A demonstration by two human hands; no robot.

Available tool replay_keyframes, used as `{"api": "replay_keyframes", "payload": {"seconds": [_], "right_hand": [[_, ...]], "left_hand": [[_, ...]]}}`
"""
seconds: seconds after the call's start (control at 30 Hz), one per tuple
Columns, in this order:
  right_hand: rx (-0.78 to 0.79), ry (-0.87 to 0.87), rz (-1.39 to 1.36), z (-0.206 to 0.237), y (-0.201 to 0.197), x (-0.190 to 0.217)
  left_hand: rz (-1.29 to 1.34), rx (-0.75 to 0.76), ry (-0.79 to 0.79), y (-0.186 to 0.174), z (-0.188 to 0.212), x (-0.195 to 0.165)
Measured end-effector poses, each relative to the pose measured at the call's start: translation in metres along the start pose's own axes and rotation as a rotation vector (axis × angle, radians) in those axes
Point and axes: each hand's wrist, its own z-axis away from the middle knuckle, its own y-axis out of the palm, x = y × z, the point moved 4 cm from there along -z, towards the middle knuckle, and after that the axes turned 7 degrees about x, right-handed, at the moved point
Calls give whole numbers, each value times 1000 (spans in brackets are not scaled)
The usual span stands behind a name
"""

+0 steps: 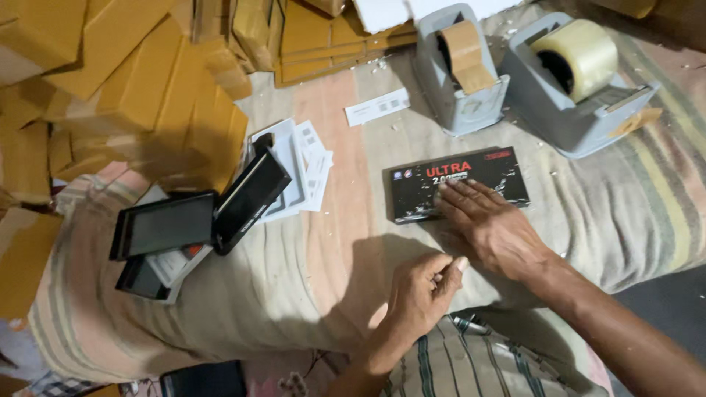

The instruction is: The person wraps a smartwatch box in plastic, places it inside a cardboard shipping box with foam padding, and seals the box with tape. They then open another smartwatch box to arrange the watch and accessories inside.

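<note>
A flat black box (471, 173) with red and white print lies on the striped cloth (316, 250). My right hand (489, 224) rests flat, fingers spread, on the box's near edge. Just in front of it, my left hand (423, 290) is curled shut, thumb against the fingers; whether something small is pinched in it I cannot tell.
Two grey tape dispensers stand at the back: one with brown tape (460, 70), one with clear tape (577, 84). Open black boxes (195, 220) and white leaflets (305, 169) lie to the left. Flat brown cardboard pieces (125, 81) are heaped at the back left.
</note>
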Motion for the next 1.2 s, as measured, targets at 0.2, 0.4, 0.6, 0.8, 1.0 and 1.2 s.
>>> {"api": "replay_keyframes", "payload": {"seconds": [0.2, 0.4, 0.6, 0.8, 1.0, 1.2], "right_hand": [[-381, 371, -305, 58, -58, -104], [-442, 748, -269, 76, -112, -234], [-111, 862, -647, 61, -92, -313], [-58, 886, -903, 52, -89, -332], [-50, 1032, -731, 34, -121, -315], [-148, 939, -625, 40, -161, -288]], "left_hand": [[102, 96, 76, 25, -57, -28], [181, 68, 72, 67, -160, -48], [294, -143, -12, 97, -294, -70], [273, -138, -170, 112, -363, -59], [418, -118, -179, 114, -375, -39], [473, -41, -179, 122, -364, -33]]}}
